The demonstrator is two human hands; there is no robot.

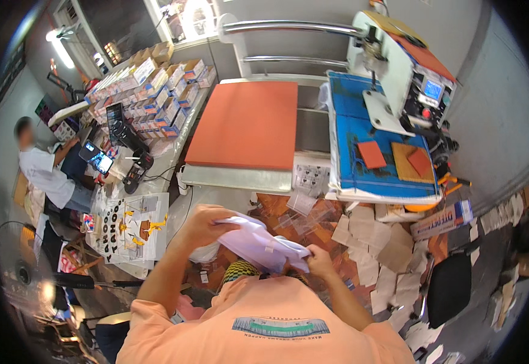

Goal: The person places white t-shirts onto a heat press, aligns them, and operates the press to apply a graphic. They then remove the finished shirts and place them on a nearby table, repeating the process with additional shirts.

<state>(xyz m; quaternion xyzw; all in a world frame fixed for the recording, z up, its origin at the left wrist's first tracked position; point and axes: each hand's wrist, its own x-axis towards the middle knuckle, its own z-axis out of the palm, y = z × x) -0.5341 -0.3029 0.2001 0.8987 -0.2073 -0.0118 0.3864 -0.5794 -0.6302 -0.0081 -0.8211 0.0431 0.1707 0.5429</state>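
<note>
A pale white-lavender piece of cloth (255,239), perhaps a garment, is stretched in front of my body, bunched and folded, with a small tag-like patch near its middle. My left hand (207,223) has its fingers closed on the cloth's upper left end. Lower down, my right hand (320,262) pinches its right end. Beyond the cloth lies a large flat orange pad (246,124) on the bed of a press machine; neither hand touches it.
At right stands a press (398,79) over a blue worktop (352,127) with small orange pads. Boxes (155,91) are stacked at the back left, near a phone (96,159) and a printed sheet (134,227). Another person (49,170) is at far left. Papers (370,242) litter the floor.
</note>
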